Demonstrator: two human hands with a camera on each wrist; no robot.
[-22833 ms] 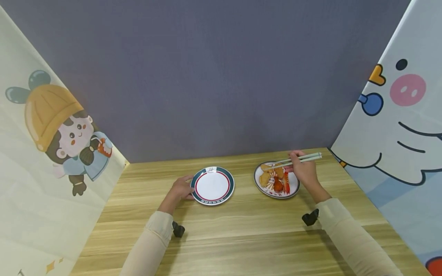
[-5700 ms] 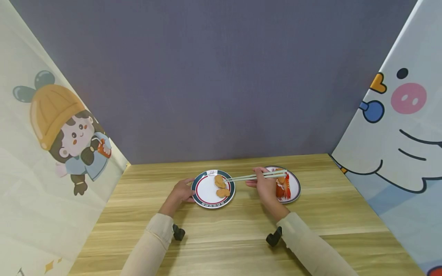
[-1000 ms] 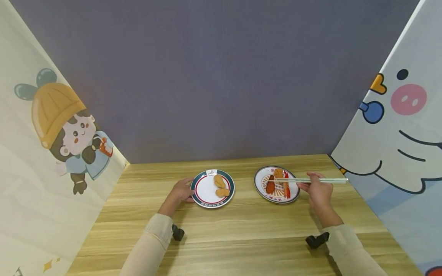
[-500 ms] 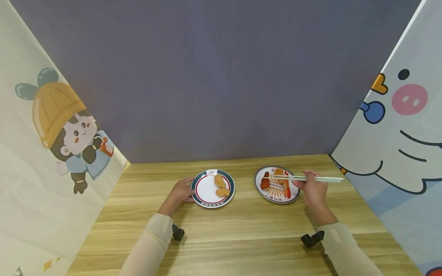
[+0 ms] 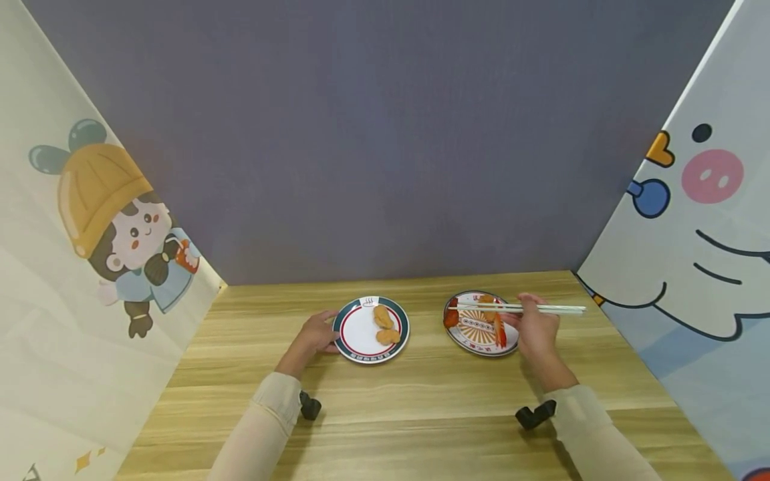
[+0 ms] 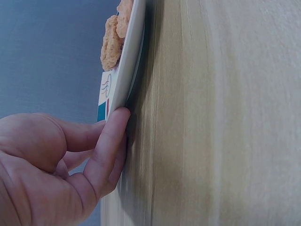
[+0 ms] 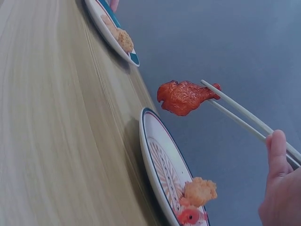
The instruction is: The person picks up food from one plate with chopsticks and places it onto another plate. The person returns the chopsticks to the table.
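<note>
Right wrist view: drumstick [image 7: 181,98] in chopsticks [image 7: 244,112], long axis sideways, upper left of right hand [image 7: 281,186] gripping them; left hand [image 5: 315,332], farther, grips green-rimmed plate [image 5: 357,329].

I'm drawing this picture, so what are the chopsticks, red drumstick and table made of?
Chopsticks: probably plastic, pale and smooth, no grain showing. Red drumstick: shiny, with bright glints, maybe plastic or rubber, though glazed meat could look similar. Table: wood or wood-look board, with long grain streaks and a soft shine.
</note>
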